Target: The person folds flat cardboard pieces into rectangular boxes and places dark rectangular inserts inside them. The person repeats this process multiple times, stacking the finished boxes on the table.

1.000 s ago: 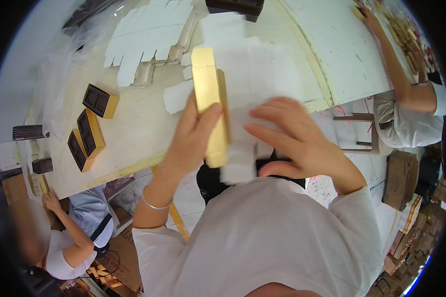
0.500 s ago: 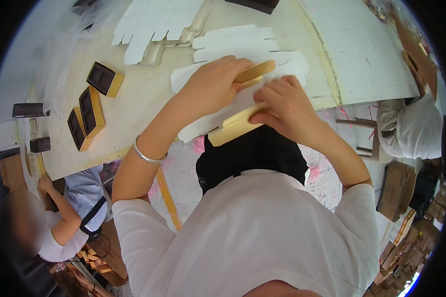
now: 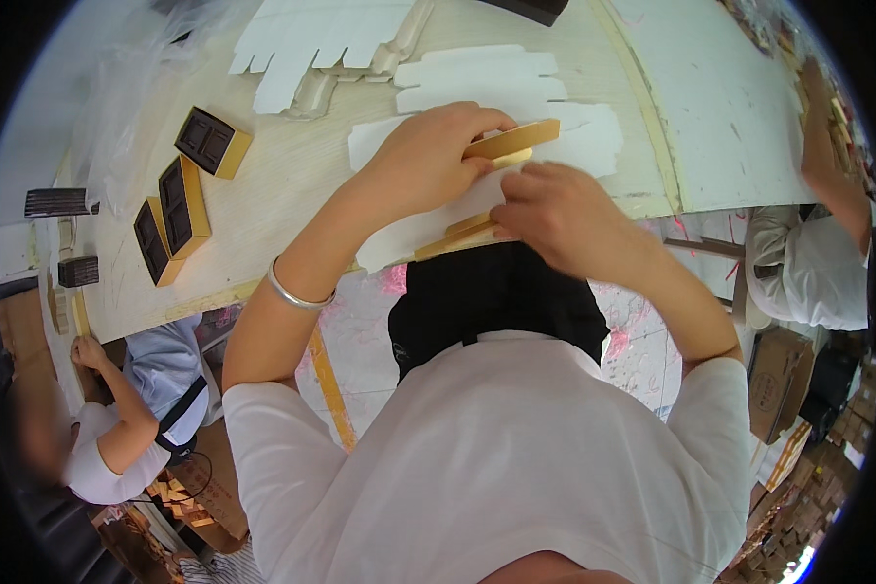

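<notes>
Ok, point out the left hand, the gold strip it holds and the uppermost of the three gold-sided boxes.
Left hand (image 3: 434,153): head view, back of the hand.
Gold strip (image 3: 518,139): head view, its visible face.
Gold-sided box (image 3: 234,155): head view, gold side wall.

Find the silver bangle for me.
In the head view, the silver bangle is left of centre, around the left forearm, between the left hand and the white sleeve.

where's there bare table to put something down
Left: between the dark-lined gold boxes and the left forearm. Right: between the yellowish strip and the co-worker's arm. Crowded: around the left hand and right hand, with white card sheets and gold flaps.
</notes>
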A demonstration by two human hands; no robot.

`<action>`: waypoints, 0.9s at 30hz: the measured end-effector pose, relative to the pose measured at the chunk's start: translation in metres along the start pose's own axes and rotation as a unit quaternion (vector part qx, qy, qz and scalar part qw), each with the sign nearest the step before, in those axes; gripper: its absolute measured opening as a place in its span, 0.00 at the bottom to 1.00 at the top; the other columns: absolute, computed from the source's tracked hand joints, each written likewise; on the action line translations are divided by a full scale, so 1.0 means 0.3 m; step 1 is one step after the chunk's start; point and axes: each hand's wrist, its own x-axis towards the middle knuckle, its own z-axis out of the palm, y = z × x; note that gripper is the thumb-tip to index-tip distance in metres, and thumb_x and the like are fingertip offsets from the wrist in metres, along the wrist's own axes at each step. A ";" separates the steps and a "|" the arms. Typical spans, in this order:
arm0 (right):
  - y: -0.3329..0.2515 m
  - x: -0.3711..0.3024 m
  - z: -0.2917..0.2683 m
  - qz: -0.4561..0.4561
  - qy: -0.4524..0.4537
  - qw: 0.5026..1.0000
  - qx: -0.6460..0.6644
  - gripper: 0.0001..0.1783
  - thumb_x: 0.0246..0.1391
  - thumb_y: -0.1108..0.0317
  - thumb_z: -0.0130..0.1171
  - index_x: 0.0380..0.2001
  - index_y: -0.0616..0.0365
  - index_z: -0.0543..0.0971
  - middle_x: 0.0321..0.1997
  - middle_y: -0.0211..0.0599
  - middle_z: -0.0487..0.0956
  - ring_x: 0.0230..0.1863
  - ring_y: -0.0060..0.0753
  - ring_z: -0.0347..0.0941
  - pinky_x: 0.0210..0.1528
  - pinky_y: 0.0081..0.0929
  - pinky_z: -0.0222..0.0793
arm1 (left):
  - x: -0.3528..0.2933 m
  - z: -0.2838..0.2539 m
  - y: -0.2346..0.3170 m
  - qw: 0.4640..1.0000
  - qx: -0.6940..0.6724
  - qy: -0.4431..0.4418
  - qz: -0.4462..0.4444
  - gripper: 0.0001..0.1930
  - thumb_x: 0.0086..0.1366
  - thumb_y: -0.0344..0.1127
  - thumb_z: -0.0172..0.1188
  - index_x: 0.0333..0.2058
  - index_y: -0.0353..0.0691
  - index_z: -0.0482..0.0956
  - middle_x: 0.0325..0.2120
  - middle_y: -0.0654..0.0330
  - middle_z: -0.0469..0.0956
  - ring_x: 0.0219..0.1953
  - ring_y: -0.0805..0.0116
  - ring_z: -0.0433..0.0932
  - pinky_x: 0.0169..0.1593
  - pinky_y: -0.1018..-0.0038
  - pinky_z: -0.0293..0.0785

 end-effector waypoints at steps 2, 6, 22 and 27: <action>0.025 0.072 -0.010 0.028 -0.013 0.998 0.047 0.05 0.48 0.70 0.61 0.29 0.57 0.80 0.35 0.40 0.78 0.38 0.44 0.76 0.36 0.36 0.71 | -0.002 -0.002 0.002 1.000 0.008 -0.005 -0.006 0.20 0.56 0.23 0.58 0.49 0.41 0.75 0.40 0.54 0.78 0.40 0.61 0.77 0.45 0.69 0.74; 0.036 0.112 0.002 0.014 -0.011 1.000 0.023 0.04 0.47 0.70 0.60 0.25 0.58 0.77 0.25 0.38 0.78 0.36 0.42 0.76 0.38 0.33 0.70 | -0.049 -0.038 0.004 0.996 0.089 -0.024 -0.007 0.26 0.54 0.21 0.57 0.53 0.43 0.73 0.42 0.55 0.77 0.42 0.62 0.76 0.44 0.69 0.74; 0.090 -0.024 0.000 -0.076 0.067 0.985 0.137 0.16 0.38 0.82 0.58 0.36 0.59 0.78 0.50 0.36 0.73 0.41 0.41 0.71 0.41 0.32 0.69 | -0.124 0.054 0.062 0.980 -0.064 0.157 -0.104 0.19 0.48 0.17 0.49 0.40 0.39 0.71 0.56 0.56 0.61 0.28 0.67 0.71 0.33 0.74 0.68; 0.070 -0.067 -0.024 -0.091 0.080 0.992 -0.026 0.22 0.40 0.79 0.61 0.43 0.55 0.80 0.57 0.30 0.73 0.42 0.35 0.70 0.44 0.29 0.66 | -0.142 0.074 0.044 0.977 -0.043 0.199 -0.057 0.18 0.48 0.16 0.48 0.39 0.38 0.72 0.59 0.56 0.59 0.27 0.70 0.70 0.33 0.75 0.67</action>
